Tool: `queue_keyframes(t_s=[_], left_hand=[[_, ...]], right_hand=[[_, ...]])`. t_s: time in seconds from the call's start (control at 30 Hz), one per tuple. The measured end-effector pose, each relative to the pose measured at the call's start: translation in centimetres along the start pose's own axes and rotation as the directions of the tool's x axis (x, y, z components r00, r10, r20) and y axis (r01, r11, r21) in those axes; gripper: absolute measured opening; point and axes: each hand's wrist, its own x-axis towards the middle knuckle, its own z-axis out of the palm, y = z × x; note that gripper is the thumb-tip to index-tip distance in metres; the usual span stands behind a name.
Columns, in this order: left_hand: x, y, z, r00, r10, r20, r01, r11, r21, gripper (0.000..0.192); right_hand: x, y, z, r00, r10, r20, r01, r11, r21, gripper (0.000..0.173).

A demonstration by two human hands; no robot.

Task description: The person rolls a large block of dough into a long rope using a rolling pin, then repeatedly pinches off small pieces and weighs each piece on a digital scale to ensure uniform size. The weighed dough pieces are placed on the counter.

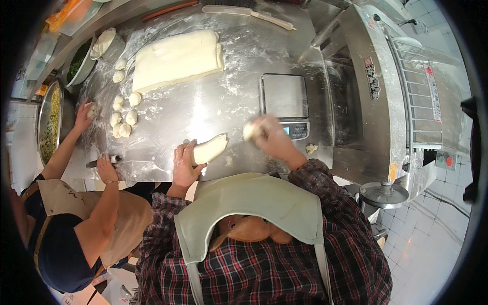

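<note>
A thick roll of pale dough lies on the floured steel table, and my left hand grips its left end. My right hand, blurred by motion, holds a small piece of dough just left of the digital scale's front. Bare metal shows on the weighing plate of the scale. Farther back lies a large folded slab of dough. Several small dough balls sit in a loose group to the left of the roll. A little dough scrap rests right of the scale.
At left, a co-worker's hand touches a dough piece; the other hand is on a rolling pin. Bowls of filling, chopped greens and flour line the left side. A steel machine stands right. A brush lies at the back.
</note>
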Motion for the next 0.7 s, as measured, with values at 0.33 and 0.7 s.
queue_keyframes(t_s=[0.33,0.7], left_hand=[[4.9,2.9,3.8,0.984,0.124,0.125,-0.122,0.992,-0.024,0.074],[8.4,5.4,6.2,0.935,0.27,0.229,-0.257,0.963,-0.083,0.052]], right_hand=[[0.8,1.5,-7.9,0.878,0.183,-0.443,-0.304,0.927,-0.22,0.041],[-3.4,-0.5,1.5,0.922,0.365,0.128,-0.377,0.922,0.087,0.042]])
